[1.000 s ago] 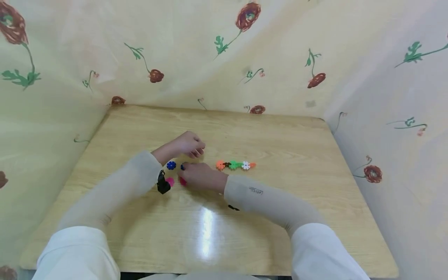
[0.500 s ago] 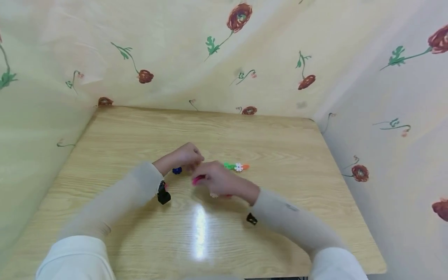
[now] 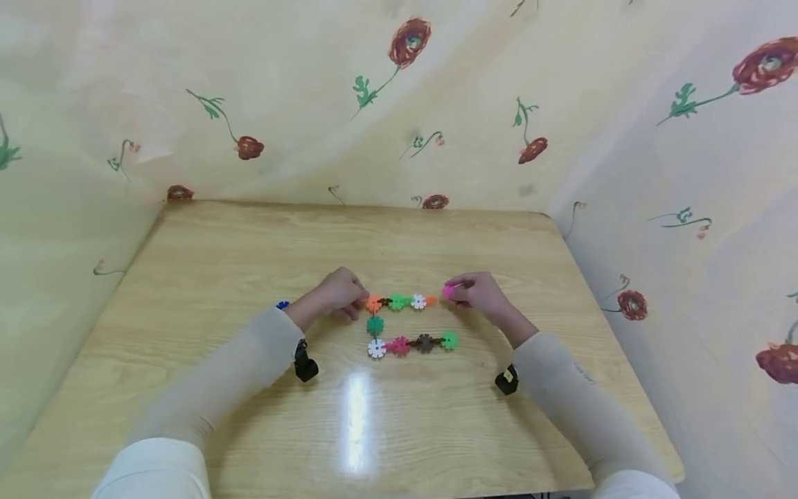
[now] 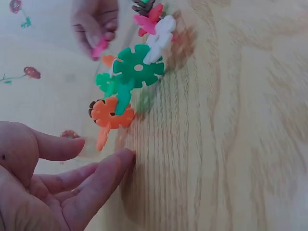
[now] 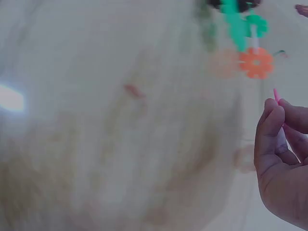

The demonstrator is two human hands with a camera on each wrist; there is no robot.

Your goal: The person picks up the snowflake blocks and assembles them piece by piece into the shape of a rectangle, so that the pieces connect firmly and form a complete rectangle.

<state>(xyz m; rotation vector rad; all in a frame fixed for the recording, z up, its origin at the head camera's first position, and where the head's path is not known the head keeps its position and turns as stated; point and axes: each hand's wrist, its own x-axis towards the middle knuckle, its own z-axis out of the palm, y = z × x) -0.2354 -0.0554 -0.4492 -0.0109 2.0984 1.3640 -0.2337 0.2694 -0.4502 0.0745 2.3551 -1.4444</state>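
Observation:
Several notched plastic flower discs are joined into a chain [image 3: 397, 303] with an upper row, a dark green disc [image 3: 375, 325] at the left, and a lower row [image 3: 401, 346]. My left hand [image 3: 337, 291] is beside the orange disc [image 4: 113, 112] at the upper row's left end; the left wrist view shows thumb and fingers apart, with nothing held. Between thumb and fingers, my right hand [image 3: 482, 294] pinches a pink disc [image 3: 448, 292]. This disc is a little to the right of the upper row's orange end disc [image 5: 256, 62], apart from it.
A blue disc [image 3: 283, 305] lies on the wooden table [image 3: 249, 430], partly hidden behind the left forearm. Flower-printed sheeting [image 3: 299, 90] rises along the table's back and sides.
My right hand has picked up the pink disc on the left and carried it rightward past the chain. The left hand has moved down slightly to the chain's left end.

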